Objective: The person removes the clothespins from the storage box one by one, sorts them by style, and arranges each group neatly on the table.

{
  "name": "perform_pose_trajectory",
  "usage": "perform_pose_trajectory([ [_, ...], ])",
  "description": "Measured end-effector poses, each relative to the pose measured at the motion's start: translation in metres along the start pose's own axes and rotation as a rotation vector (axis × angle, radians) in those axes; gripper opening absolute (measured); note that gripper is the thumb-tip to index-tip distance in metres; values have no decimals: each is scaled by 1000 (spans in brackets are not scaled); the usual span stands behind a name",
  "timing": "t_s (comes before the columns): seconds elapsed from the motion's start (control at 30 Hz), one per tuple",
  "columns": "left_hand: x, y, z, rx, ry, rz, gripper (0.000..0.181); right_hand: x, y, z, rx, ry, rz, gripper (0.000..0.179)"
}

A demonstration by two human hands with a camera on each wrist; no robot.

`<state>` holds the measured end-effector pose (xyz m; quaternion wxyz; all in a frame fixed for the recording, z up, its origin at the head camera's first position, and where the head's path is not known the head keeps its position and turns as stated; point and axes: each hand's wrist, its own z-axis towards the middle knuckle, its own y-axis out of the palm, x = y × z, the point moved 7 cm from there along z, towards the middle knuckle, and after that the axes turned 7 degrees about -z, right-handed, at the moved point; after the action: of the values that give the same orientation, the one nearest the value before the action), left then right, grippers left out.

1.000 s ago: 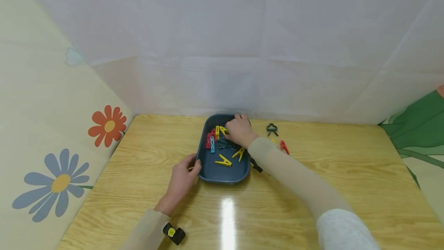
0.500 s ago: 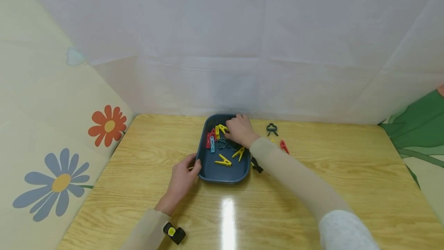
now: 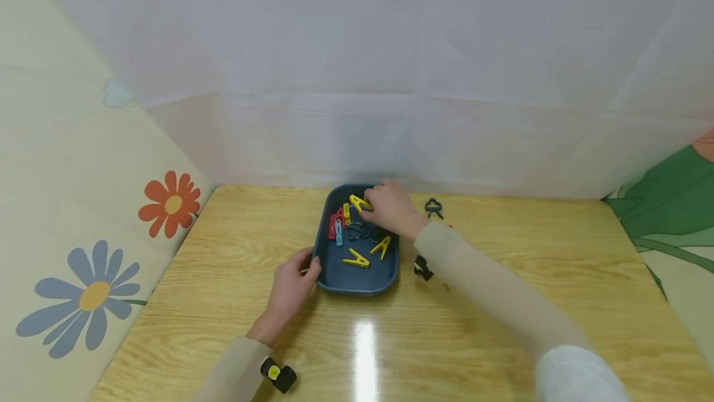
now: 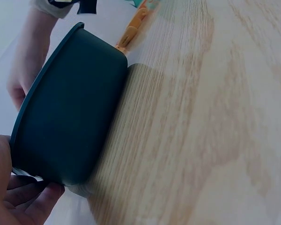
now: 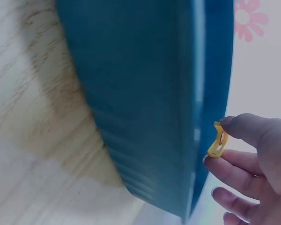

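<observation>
A dark blue plastic tray [image 3: 357,285] stands on the table, holding several clothespins and dark clips. My left hand [image 3: 291,287] grips its left side, thumb at the rim and fingers against the outer wall [image 4: 68,108]. Over the far right part of the tray, my right hand [image 3: 393,209] pinches a yellow clothespin [image 5: 218,140] between thumb and fingertip, just above the rim in the right wrist view. Inside lie two more yellow clothespins [image 3: 356,259] near the middle. At the left are a blue clothespin [image 3: 338,233], red clothespins [image 3: 332,227] and another yellow one [image 3: 347,214].
On the wooden table [image 3: 240,228] right of the tray lies a dark green clip [image 3: 433,207]. A bit of red shows past my right sleeve [image 3: 491,284], which covers that area. A pale cloth backdrop [image 3: 312,111] rises behind the table's far edge.
My right hand has risen slightly with the yellow clothespin in its fingers, and its forearm has shifted right, covering most of the red clothespin outside. My left hand keeps its grip on the tray.
</observation>
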<state>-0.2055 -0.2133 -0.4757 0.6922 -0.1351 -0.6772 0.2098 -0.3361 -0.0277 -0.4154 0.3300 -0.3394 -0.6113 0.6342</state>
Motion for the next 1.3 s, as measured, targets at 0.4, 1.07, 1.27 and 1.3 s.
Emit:
perform_pose_trajectory([
  [0.4,1,0,1,-4,-7,8,35,21,-28,-34,71,-15,59,30],
  [1.07,0,0,1,10,-14,16,36,104,-18,-109,132,151,248,28],
  [1.27,0,0,2,10,-10,23,36,125,-7,-127,117,215,292,30],
  [1.3,0,0,2,9,-10,22,36,129,-5,-130,117,223,298,30],
])
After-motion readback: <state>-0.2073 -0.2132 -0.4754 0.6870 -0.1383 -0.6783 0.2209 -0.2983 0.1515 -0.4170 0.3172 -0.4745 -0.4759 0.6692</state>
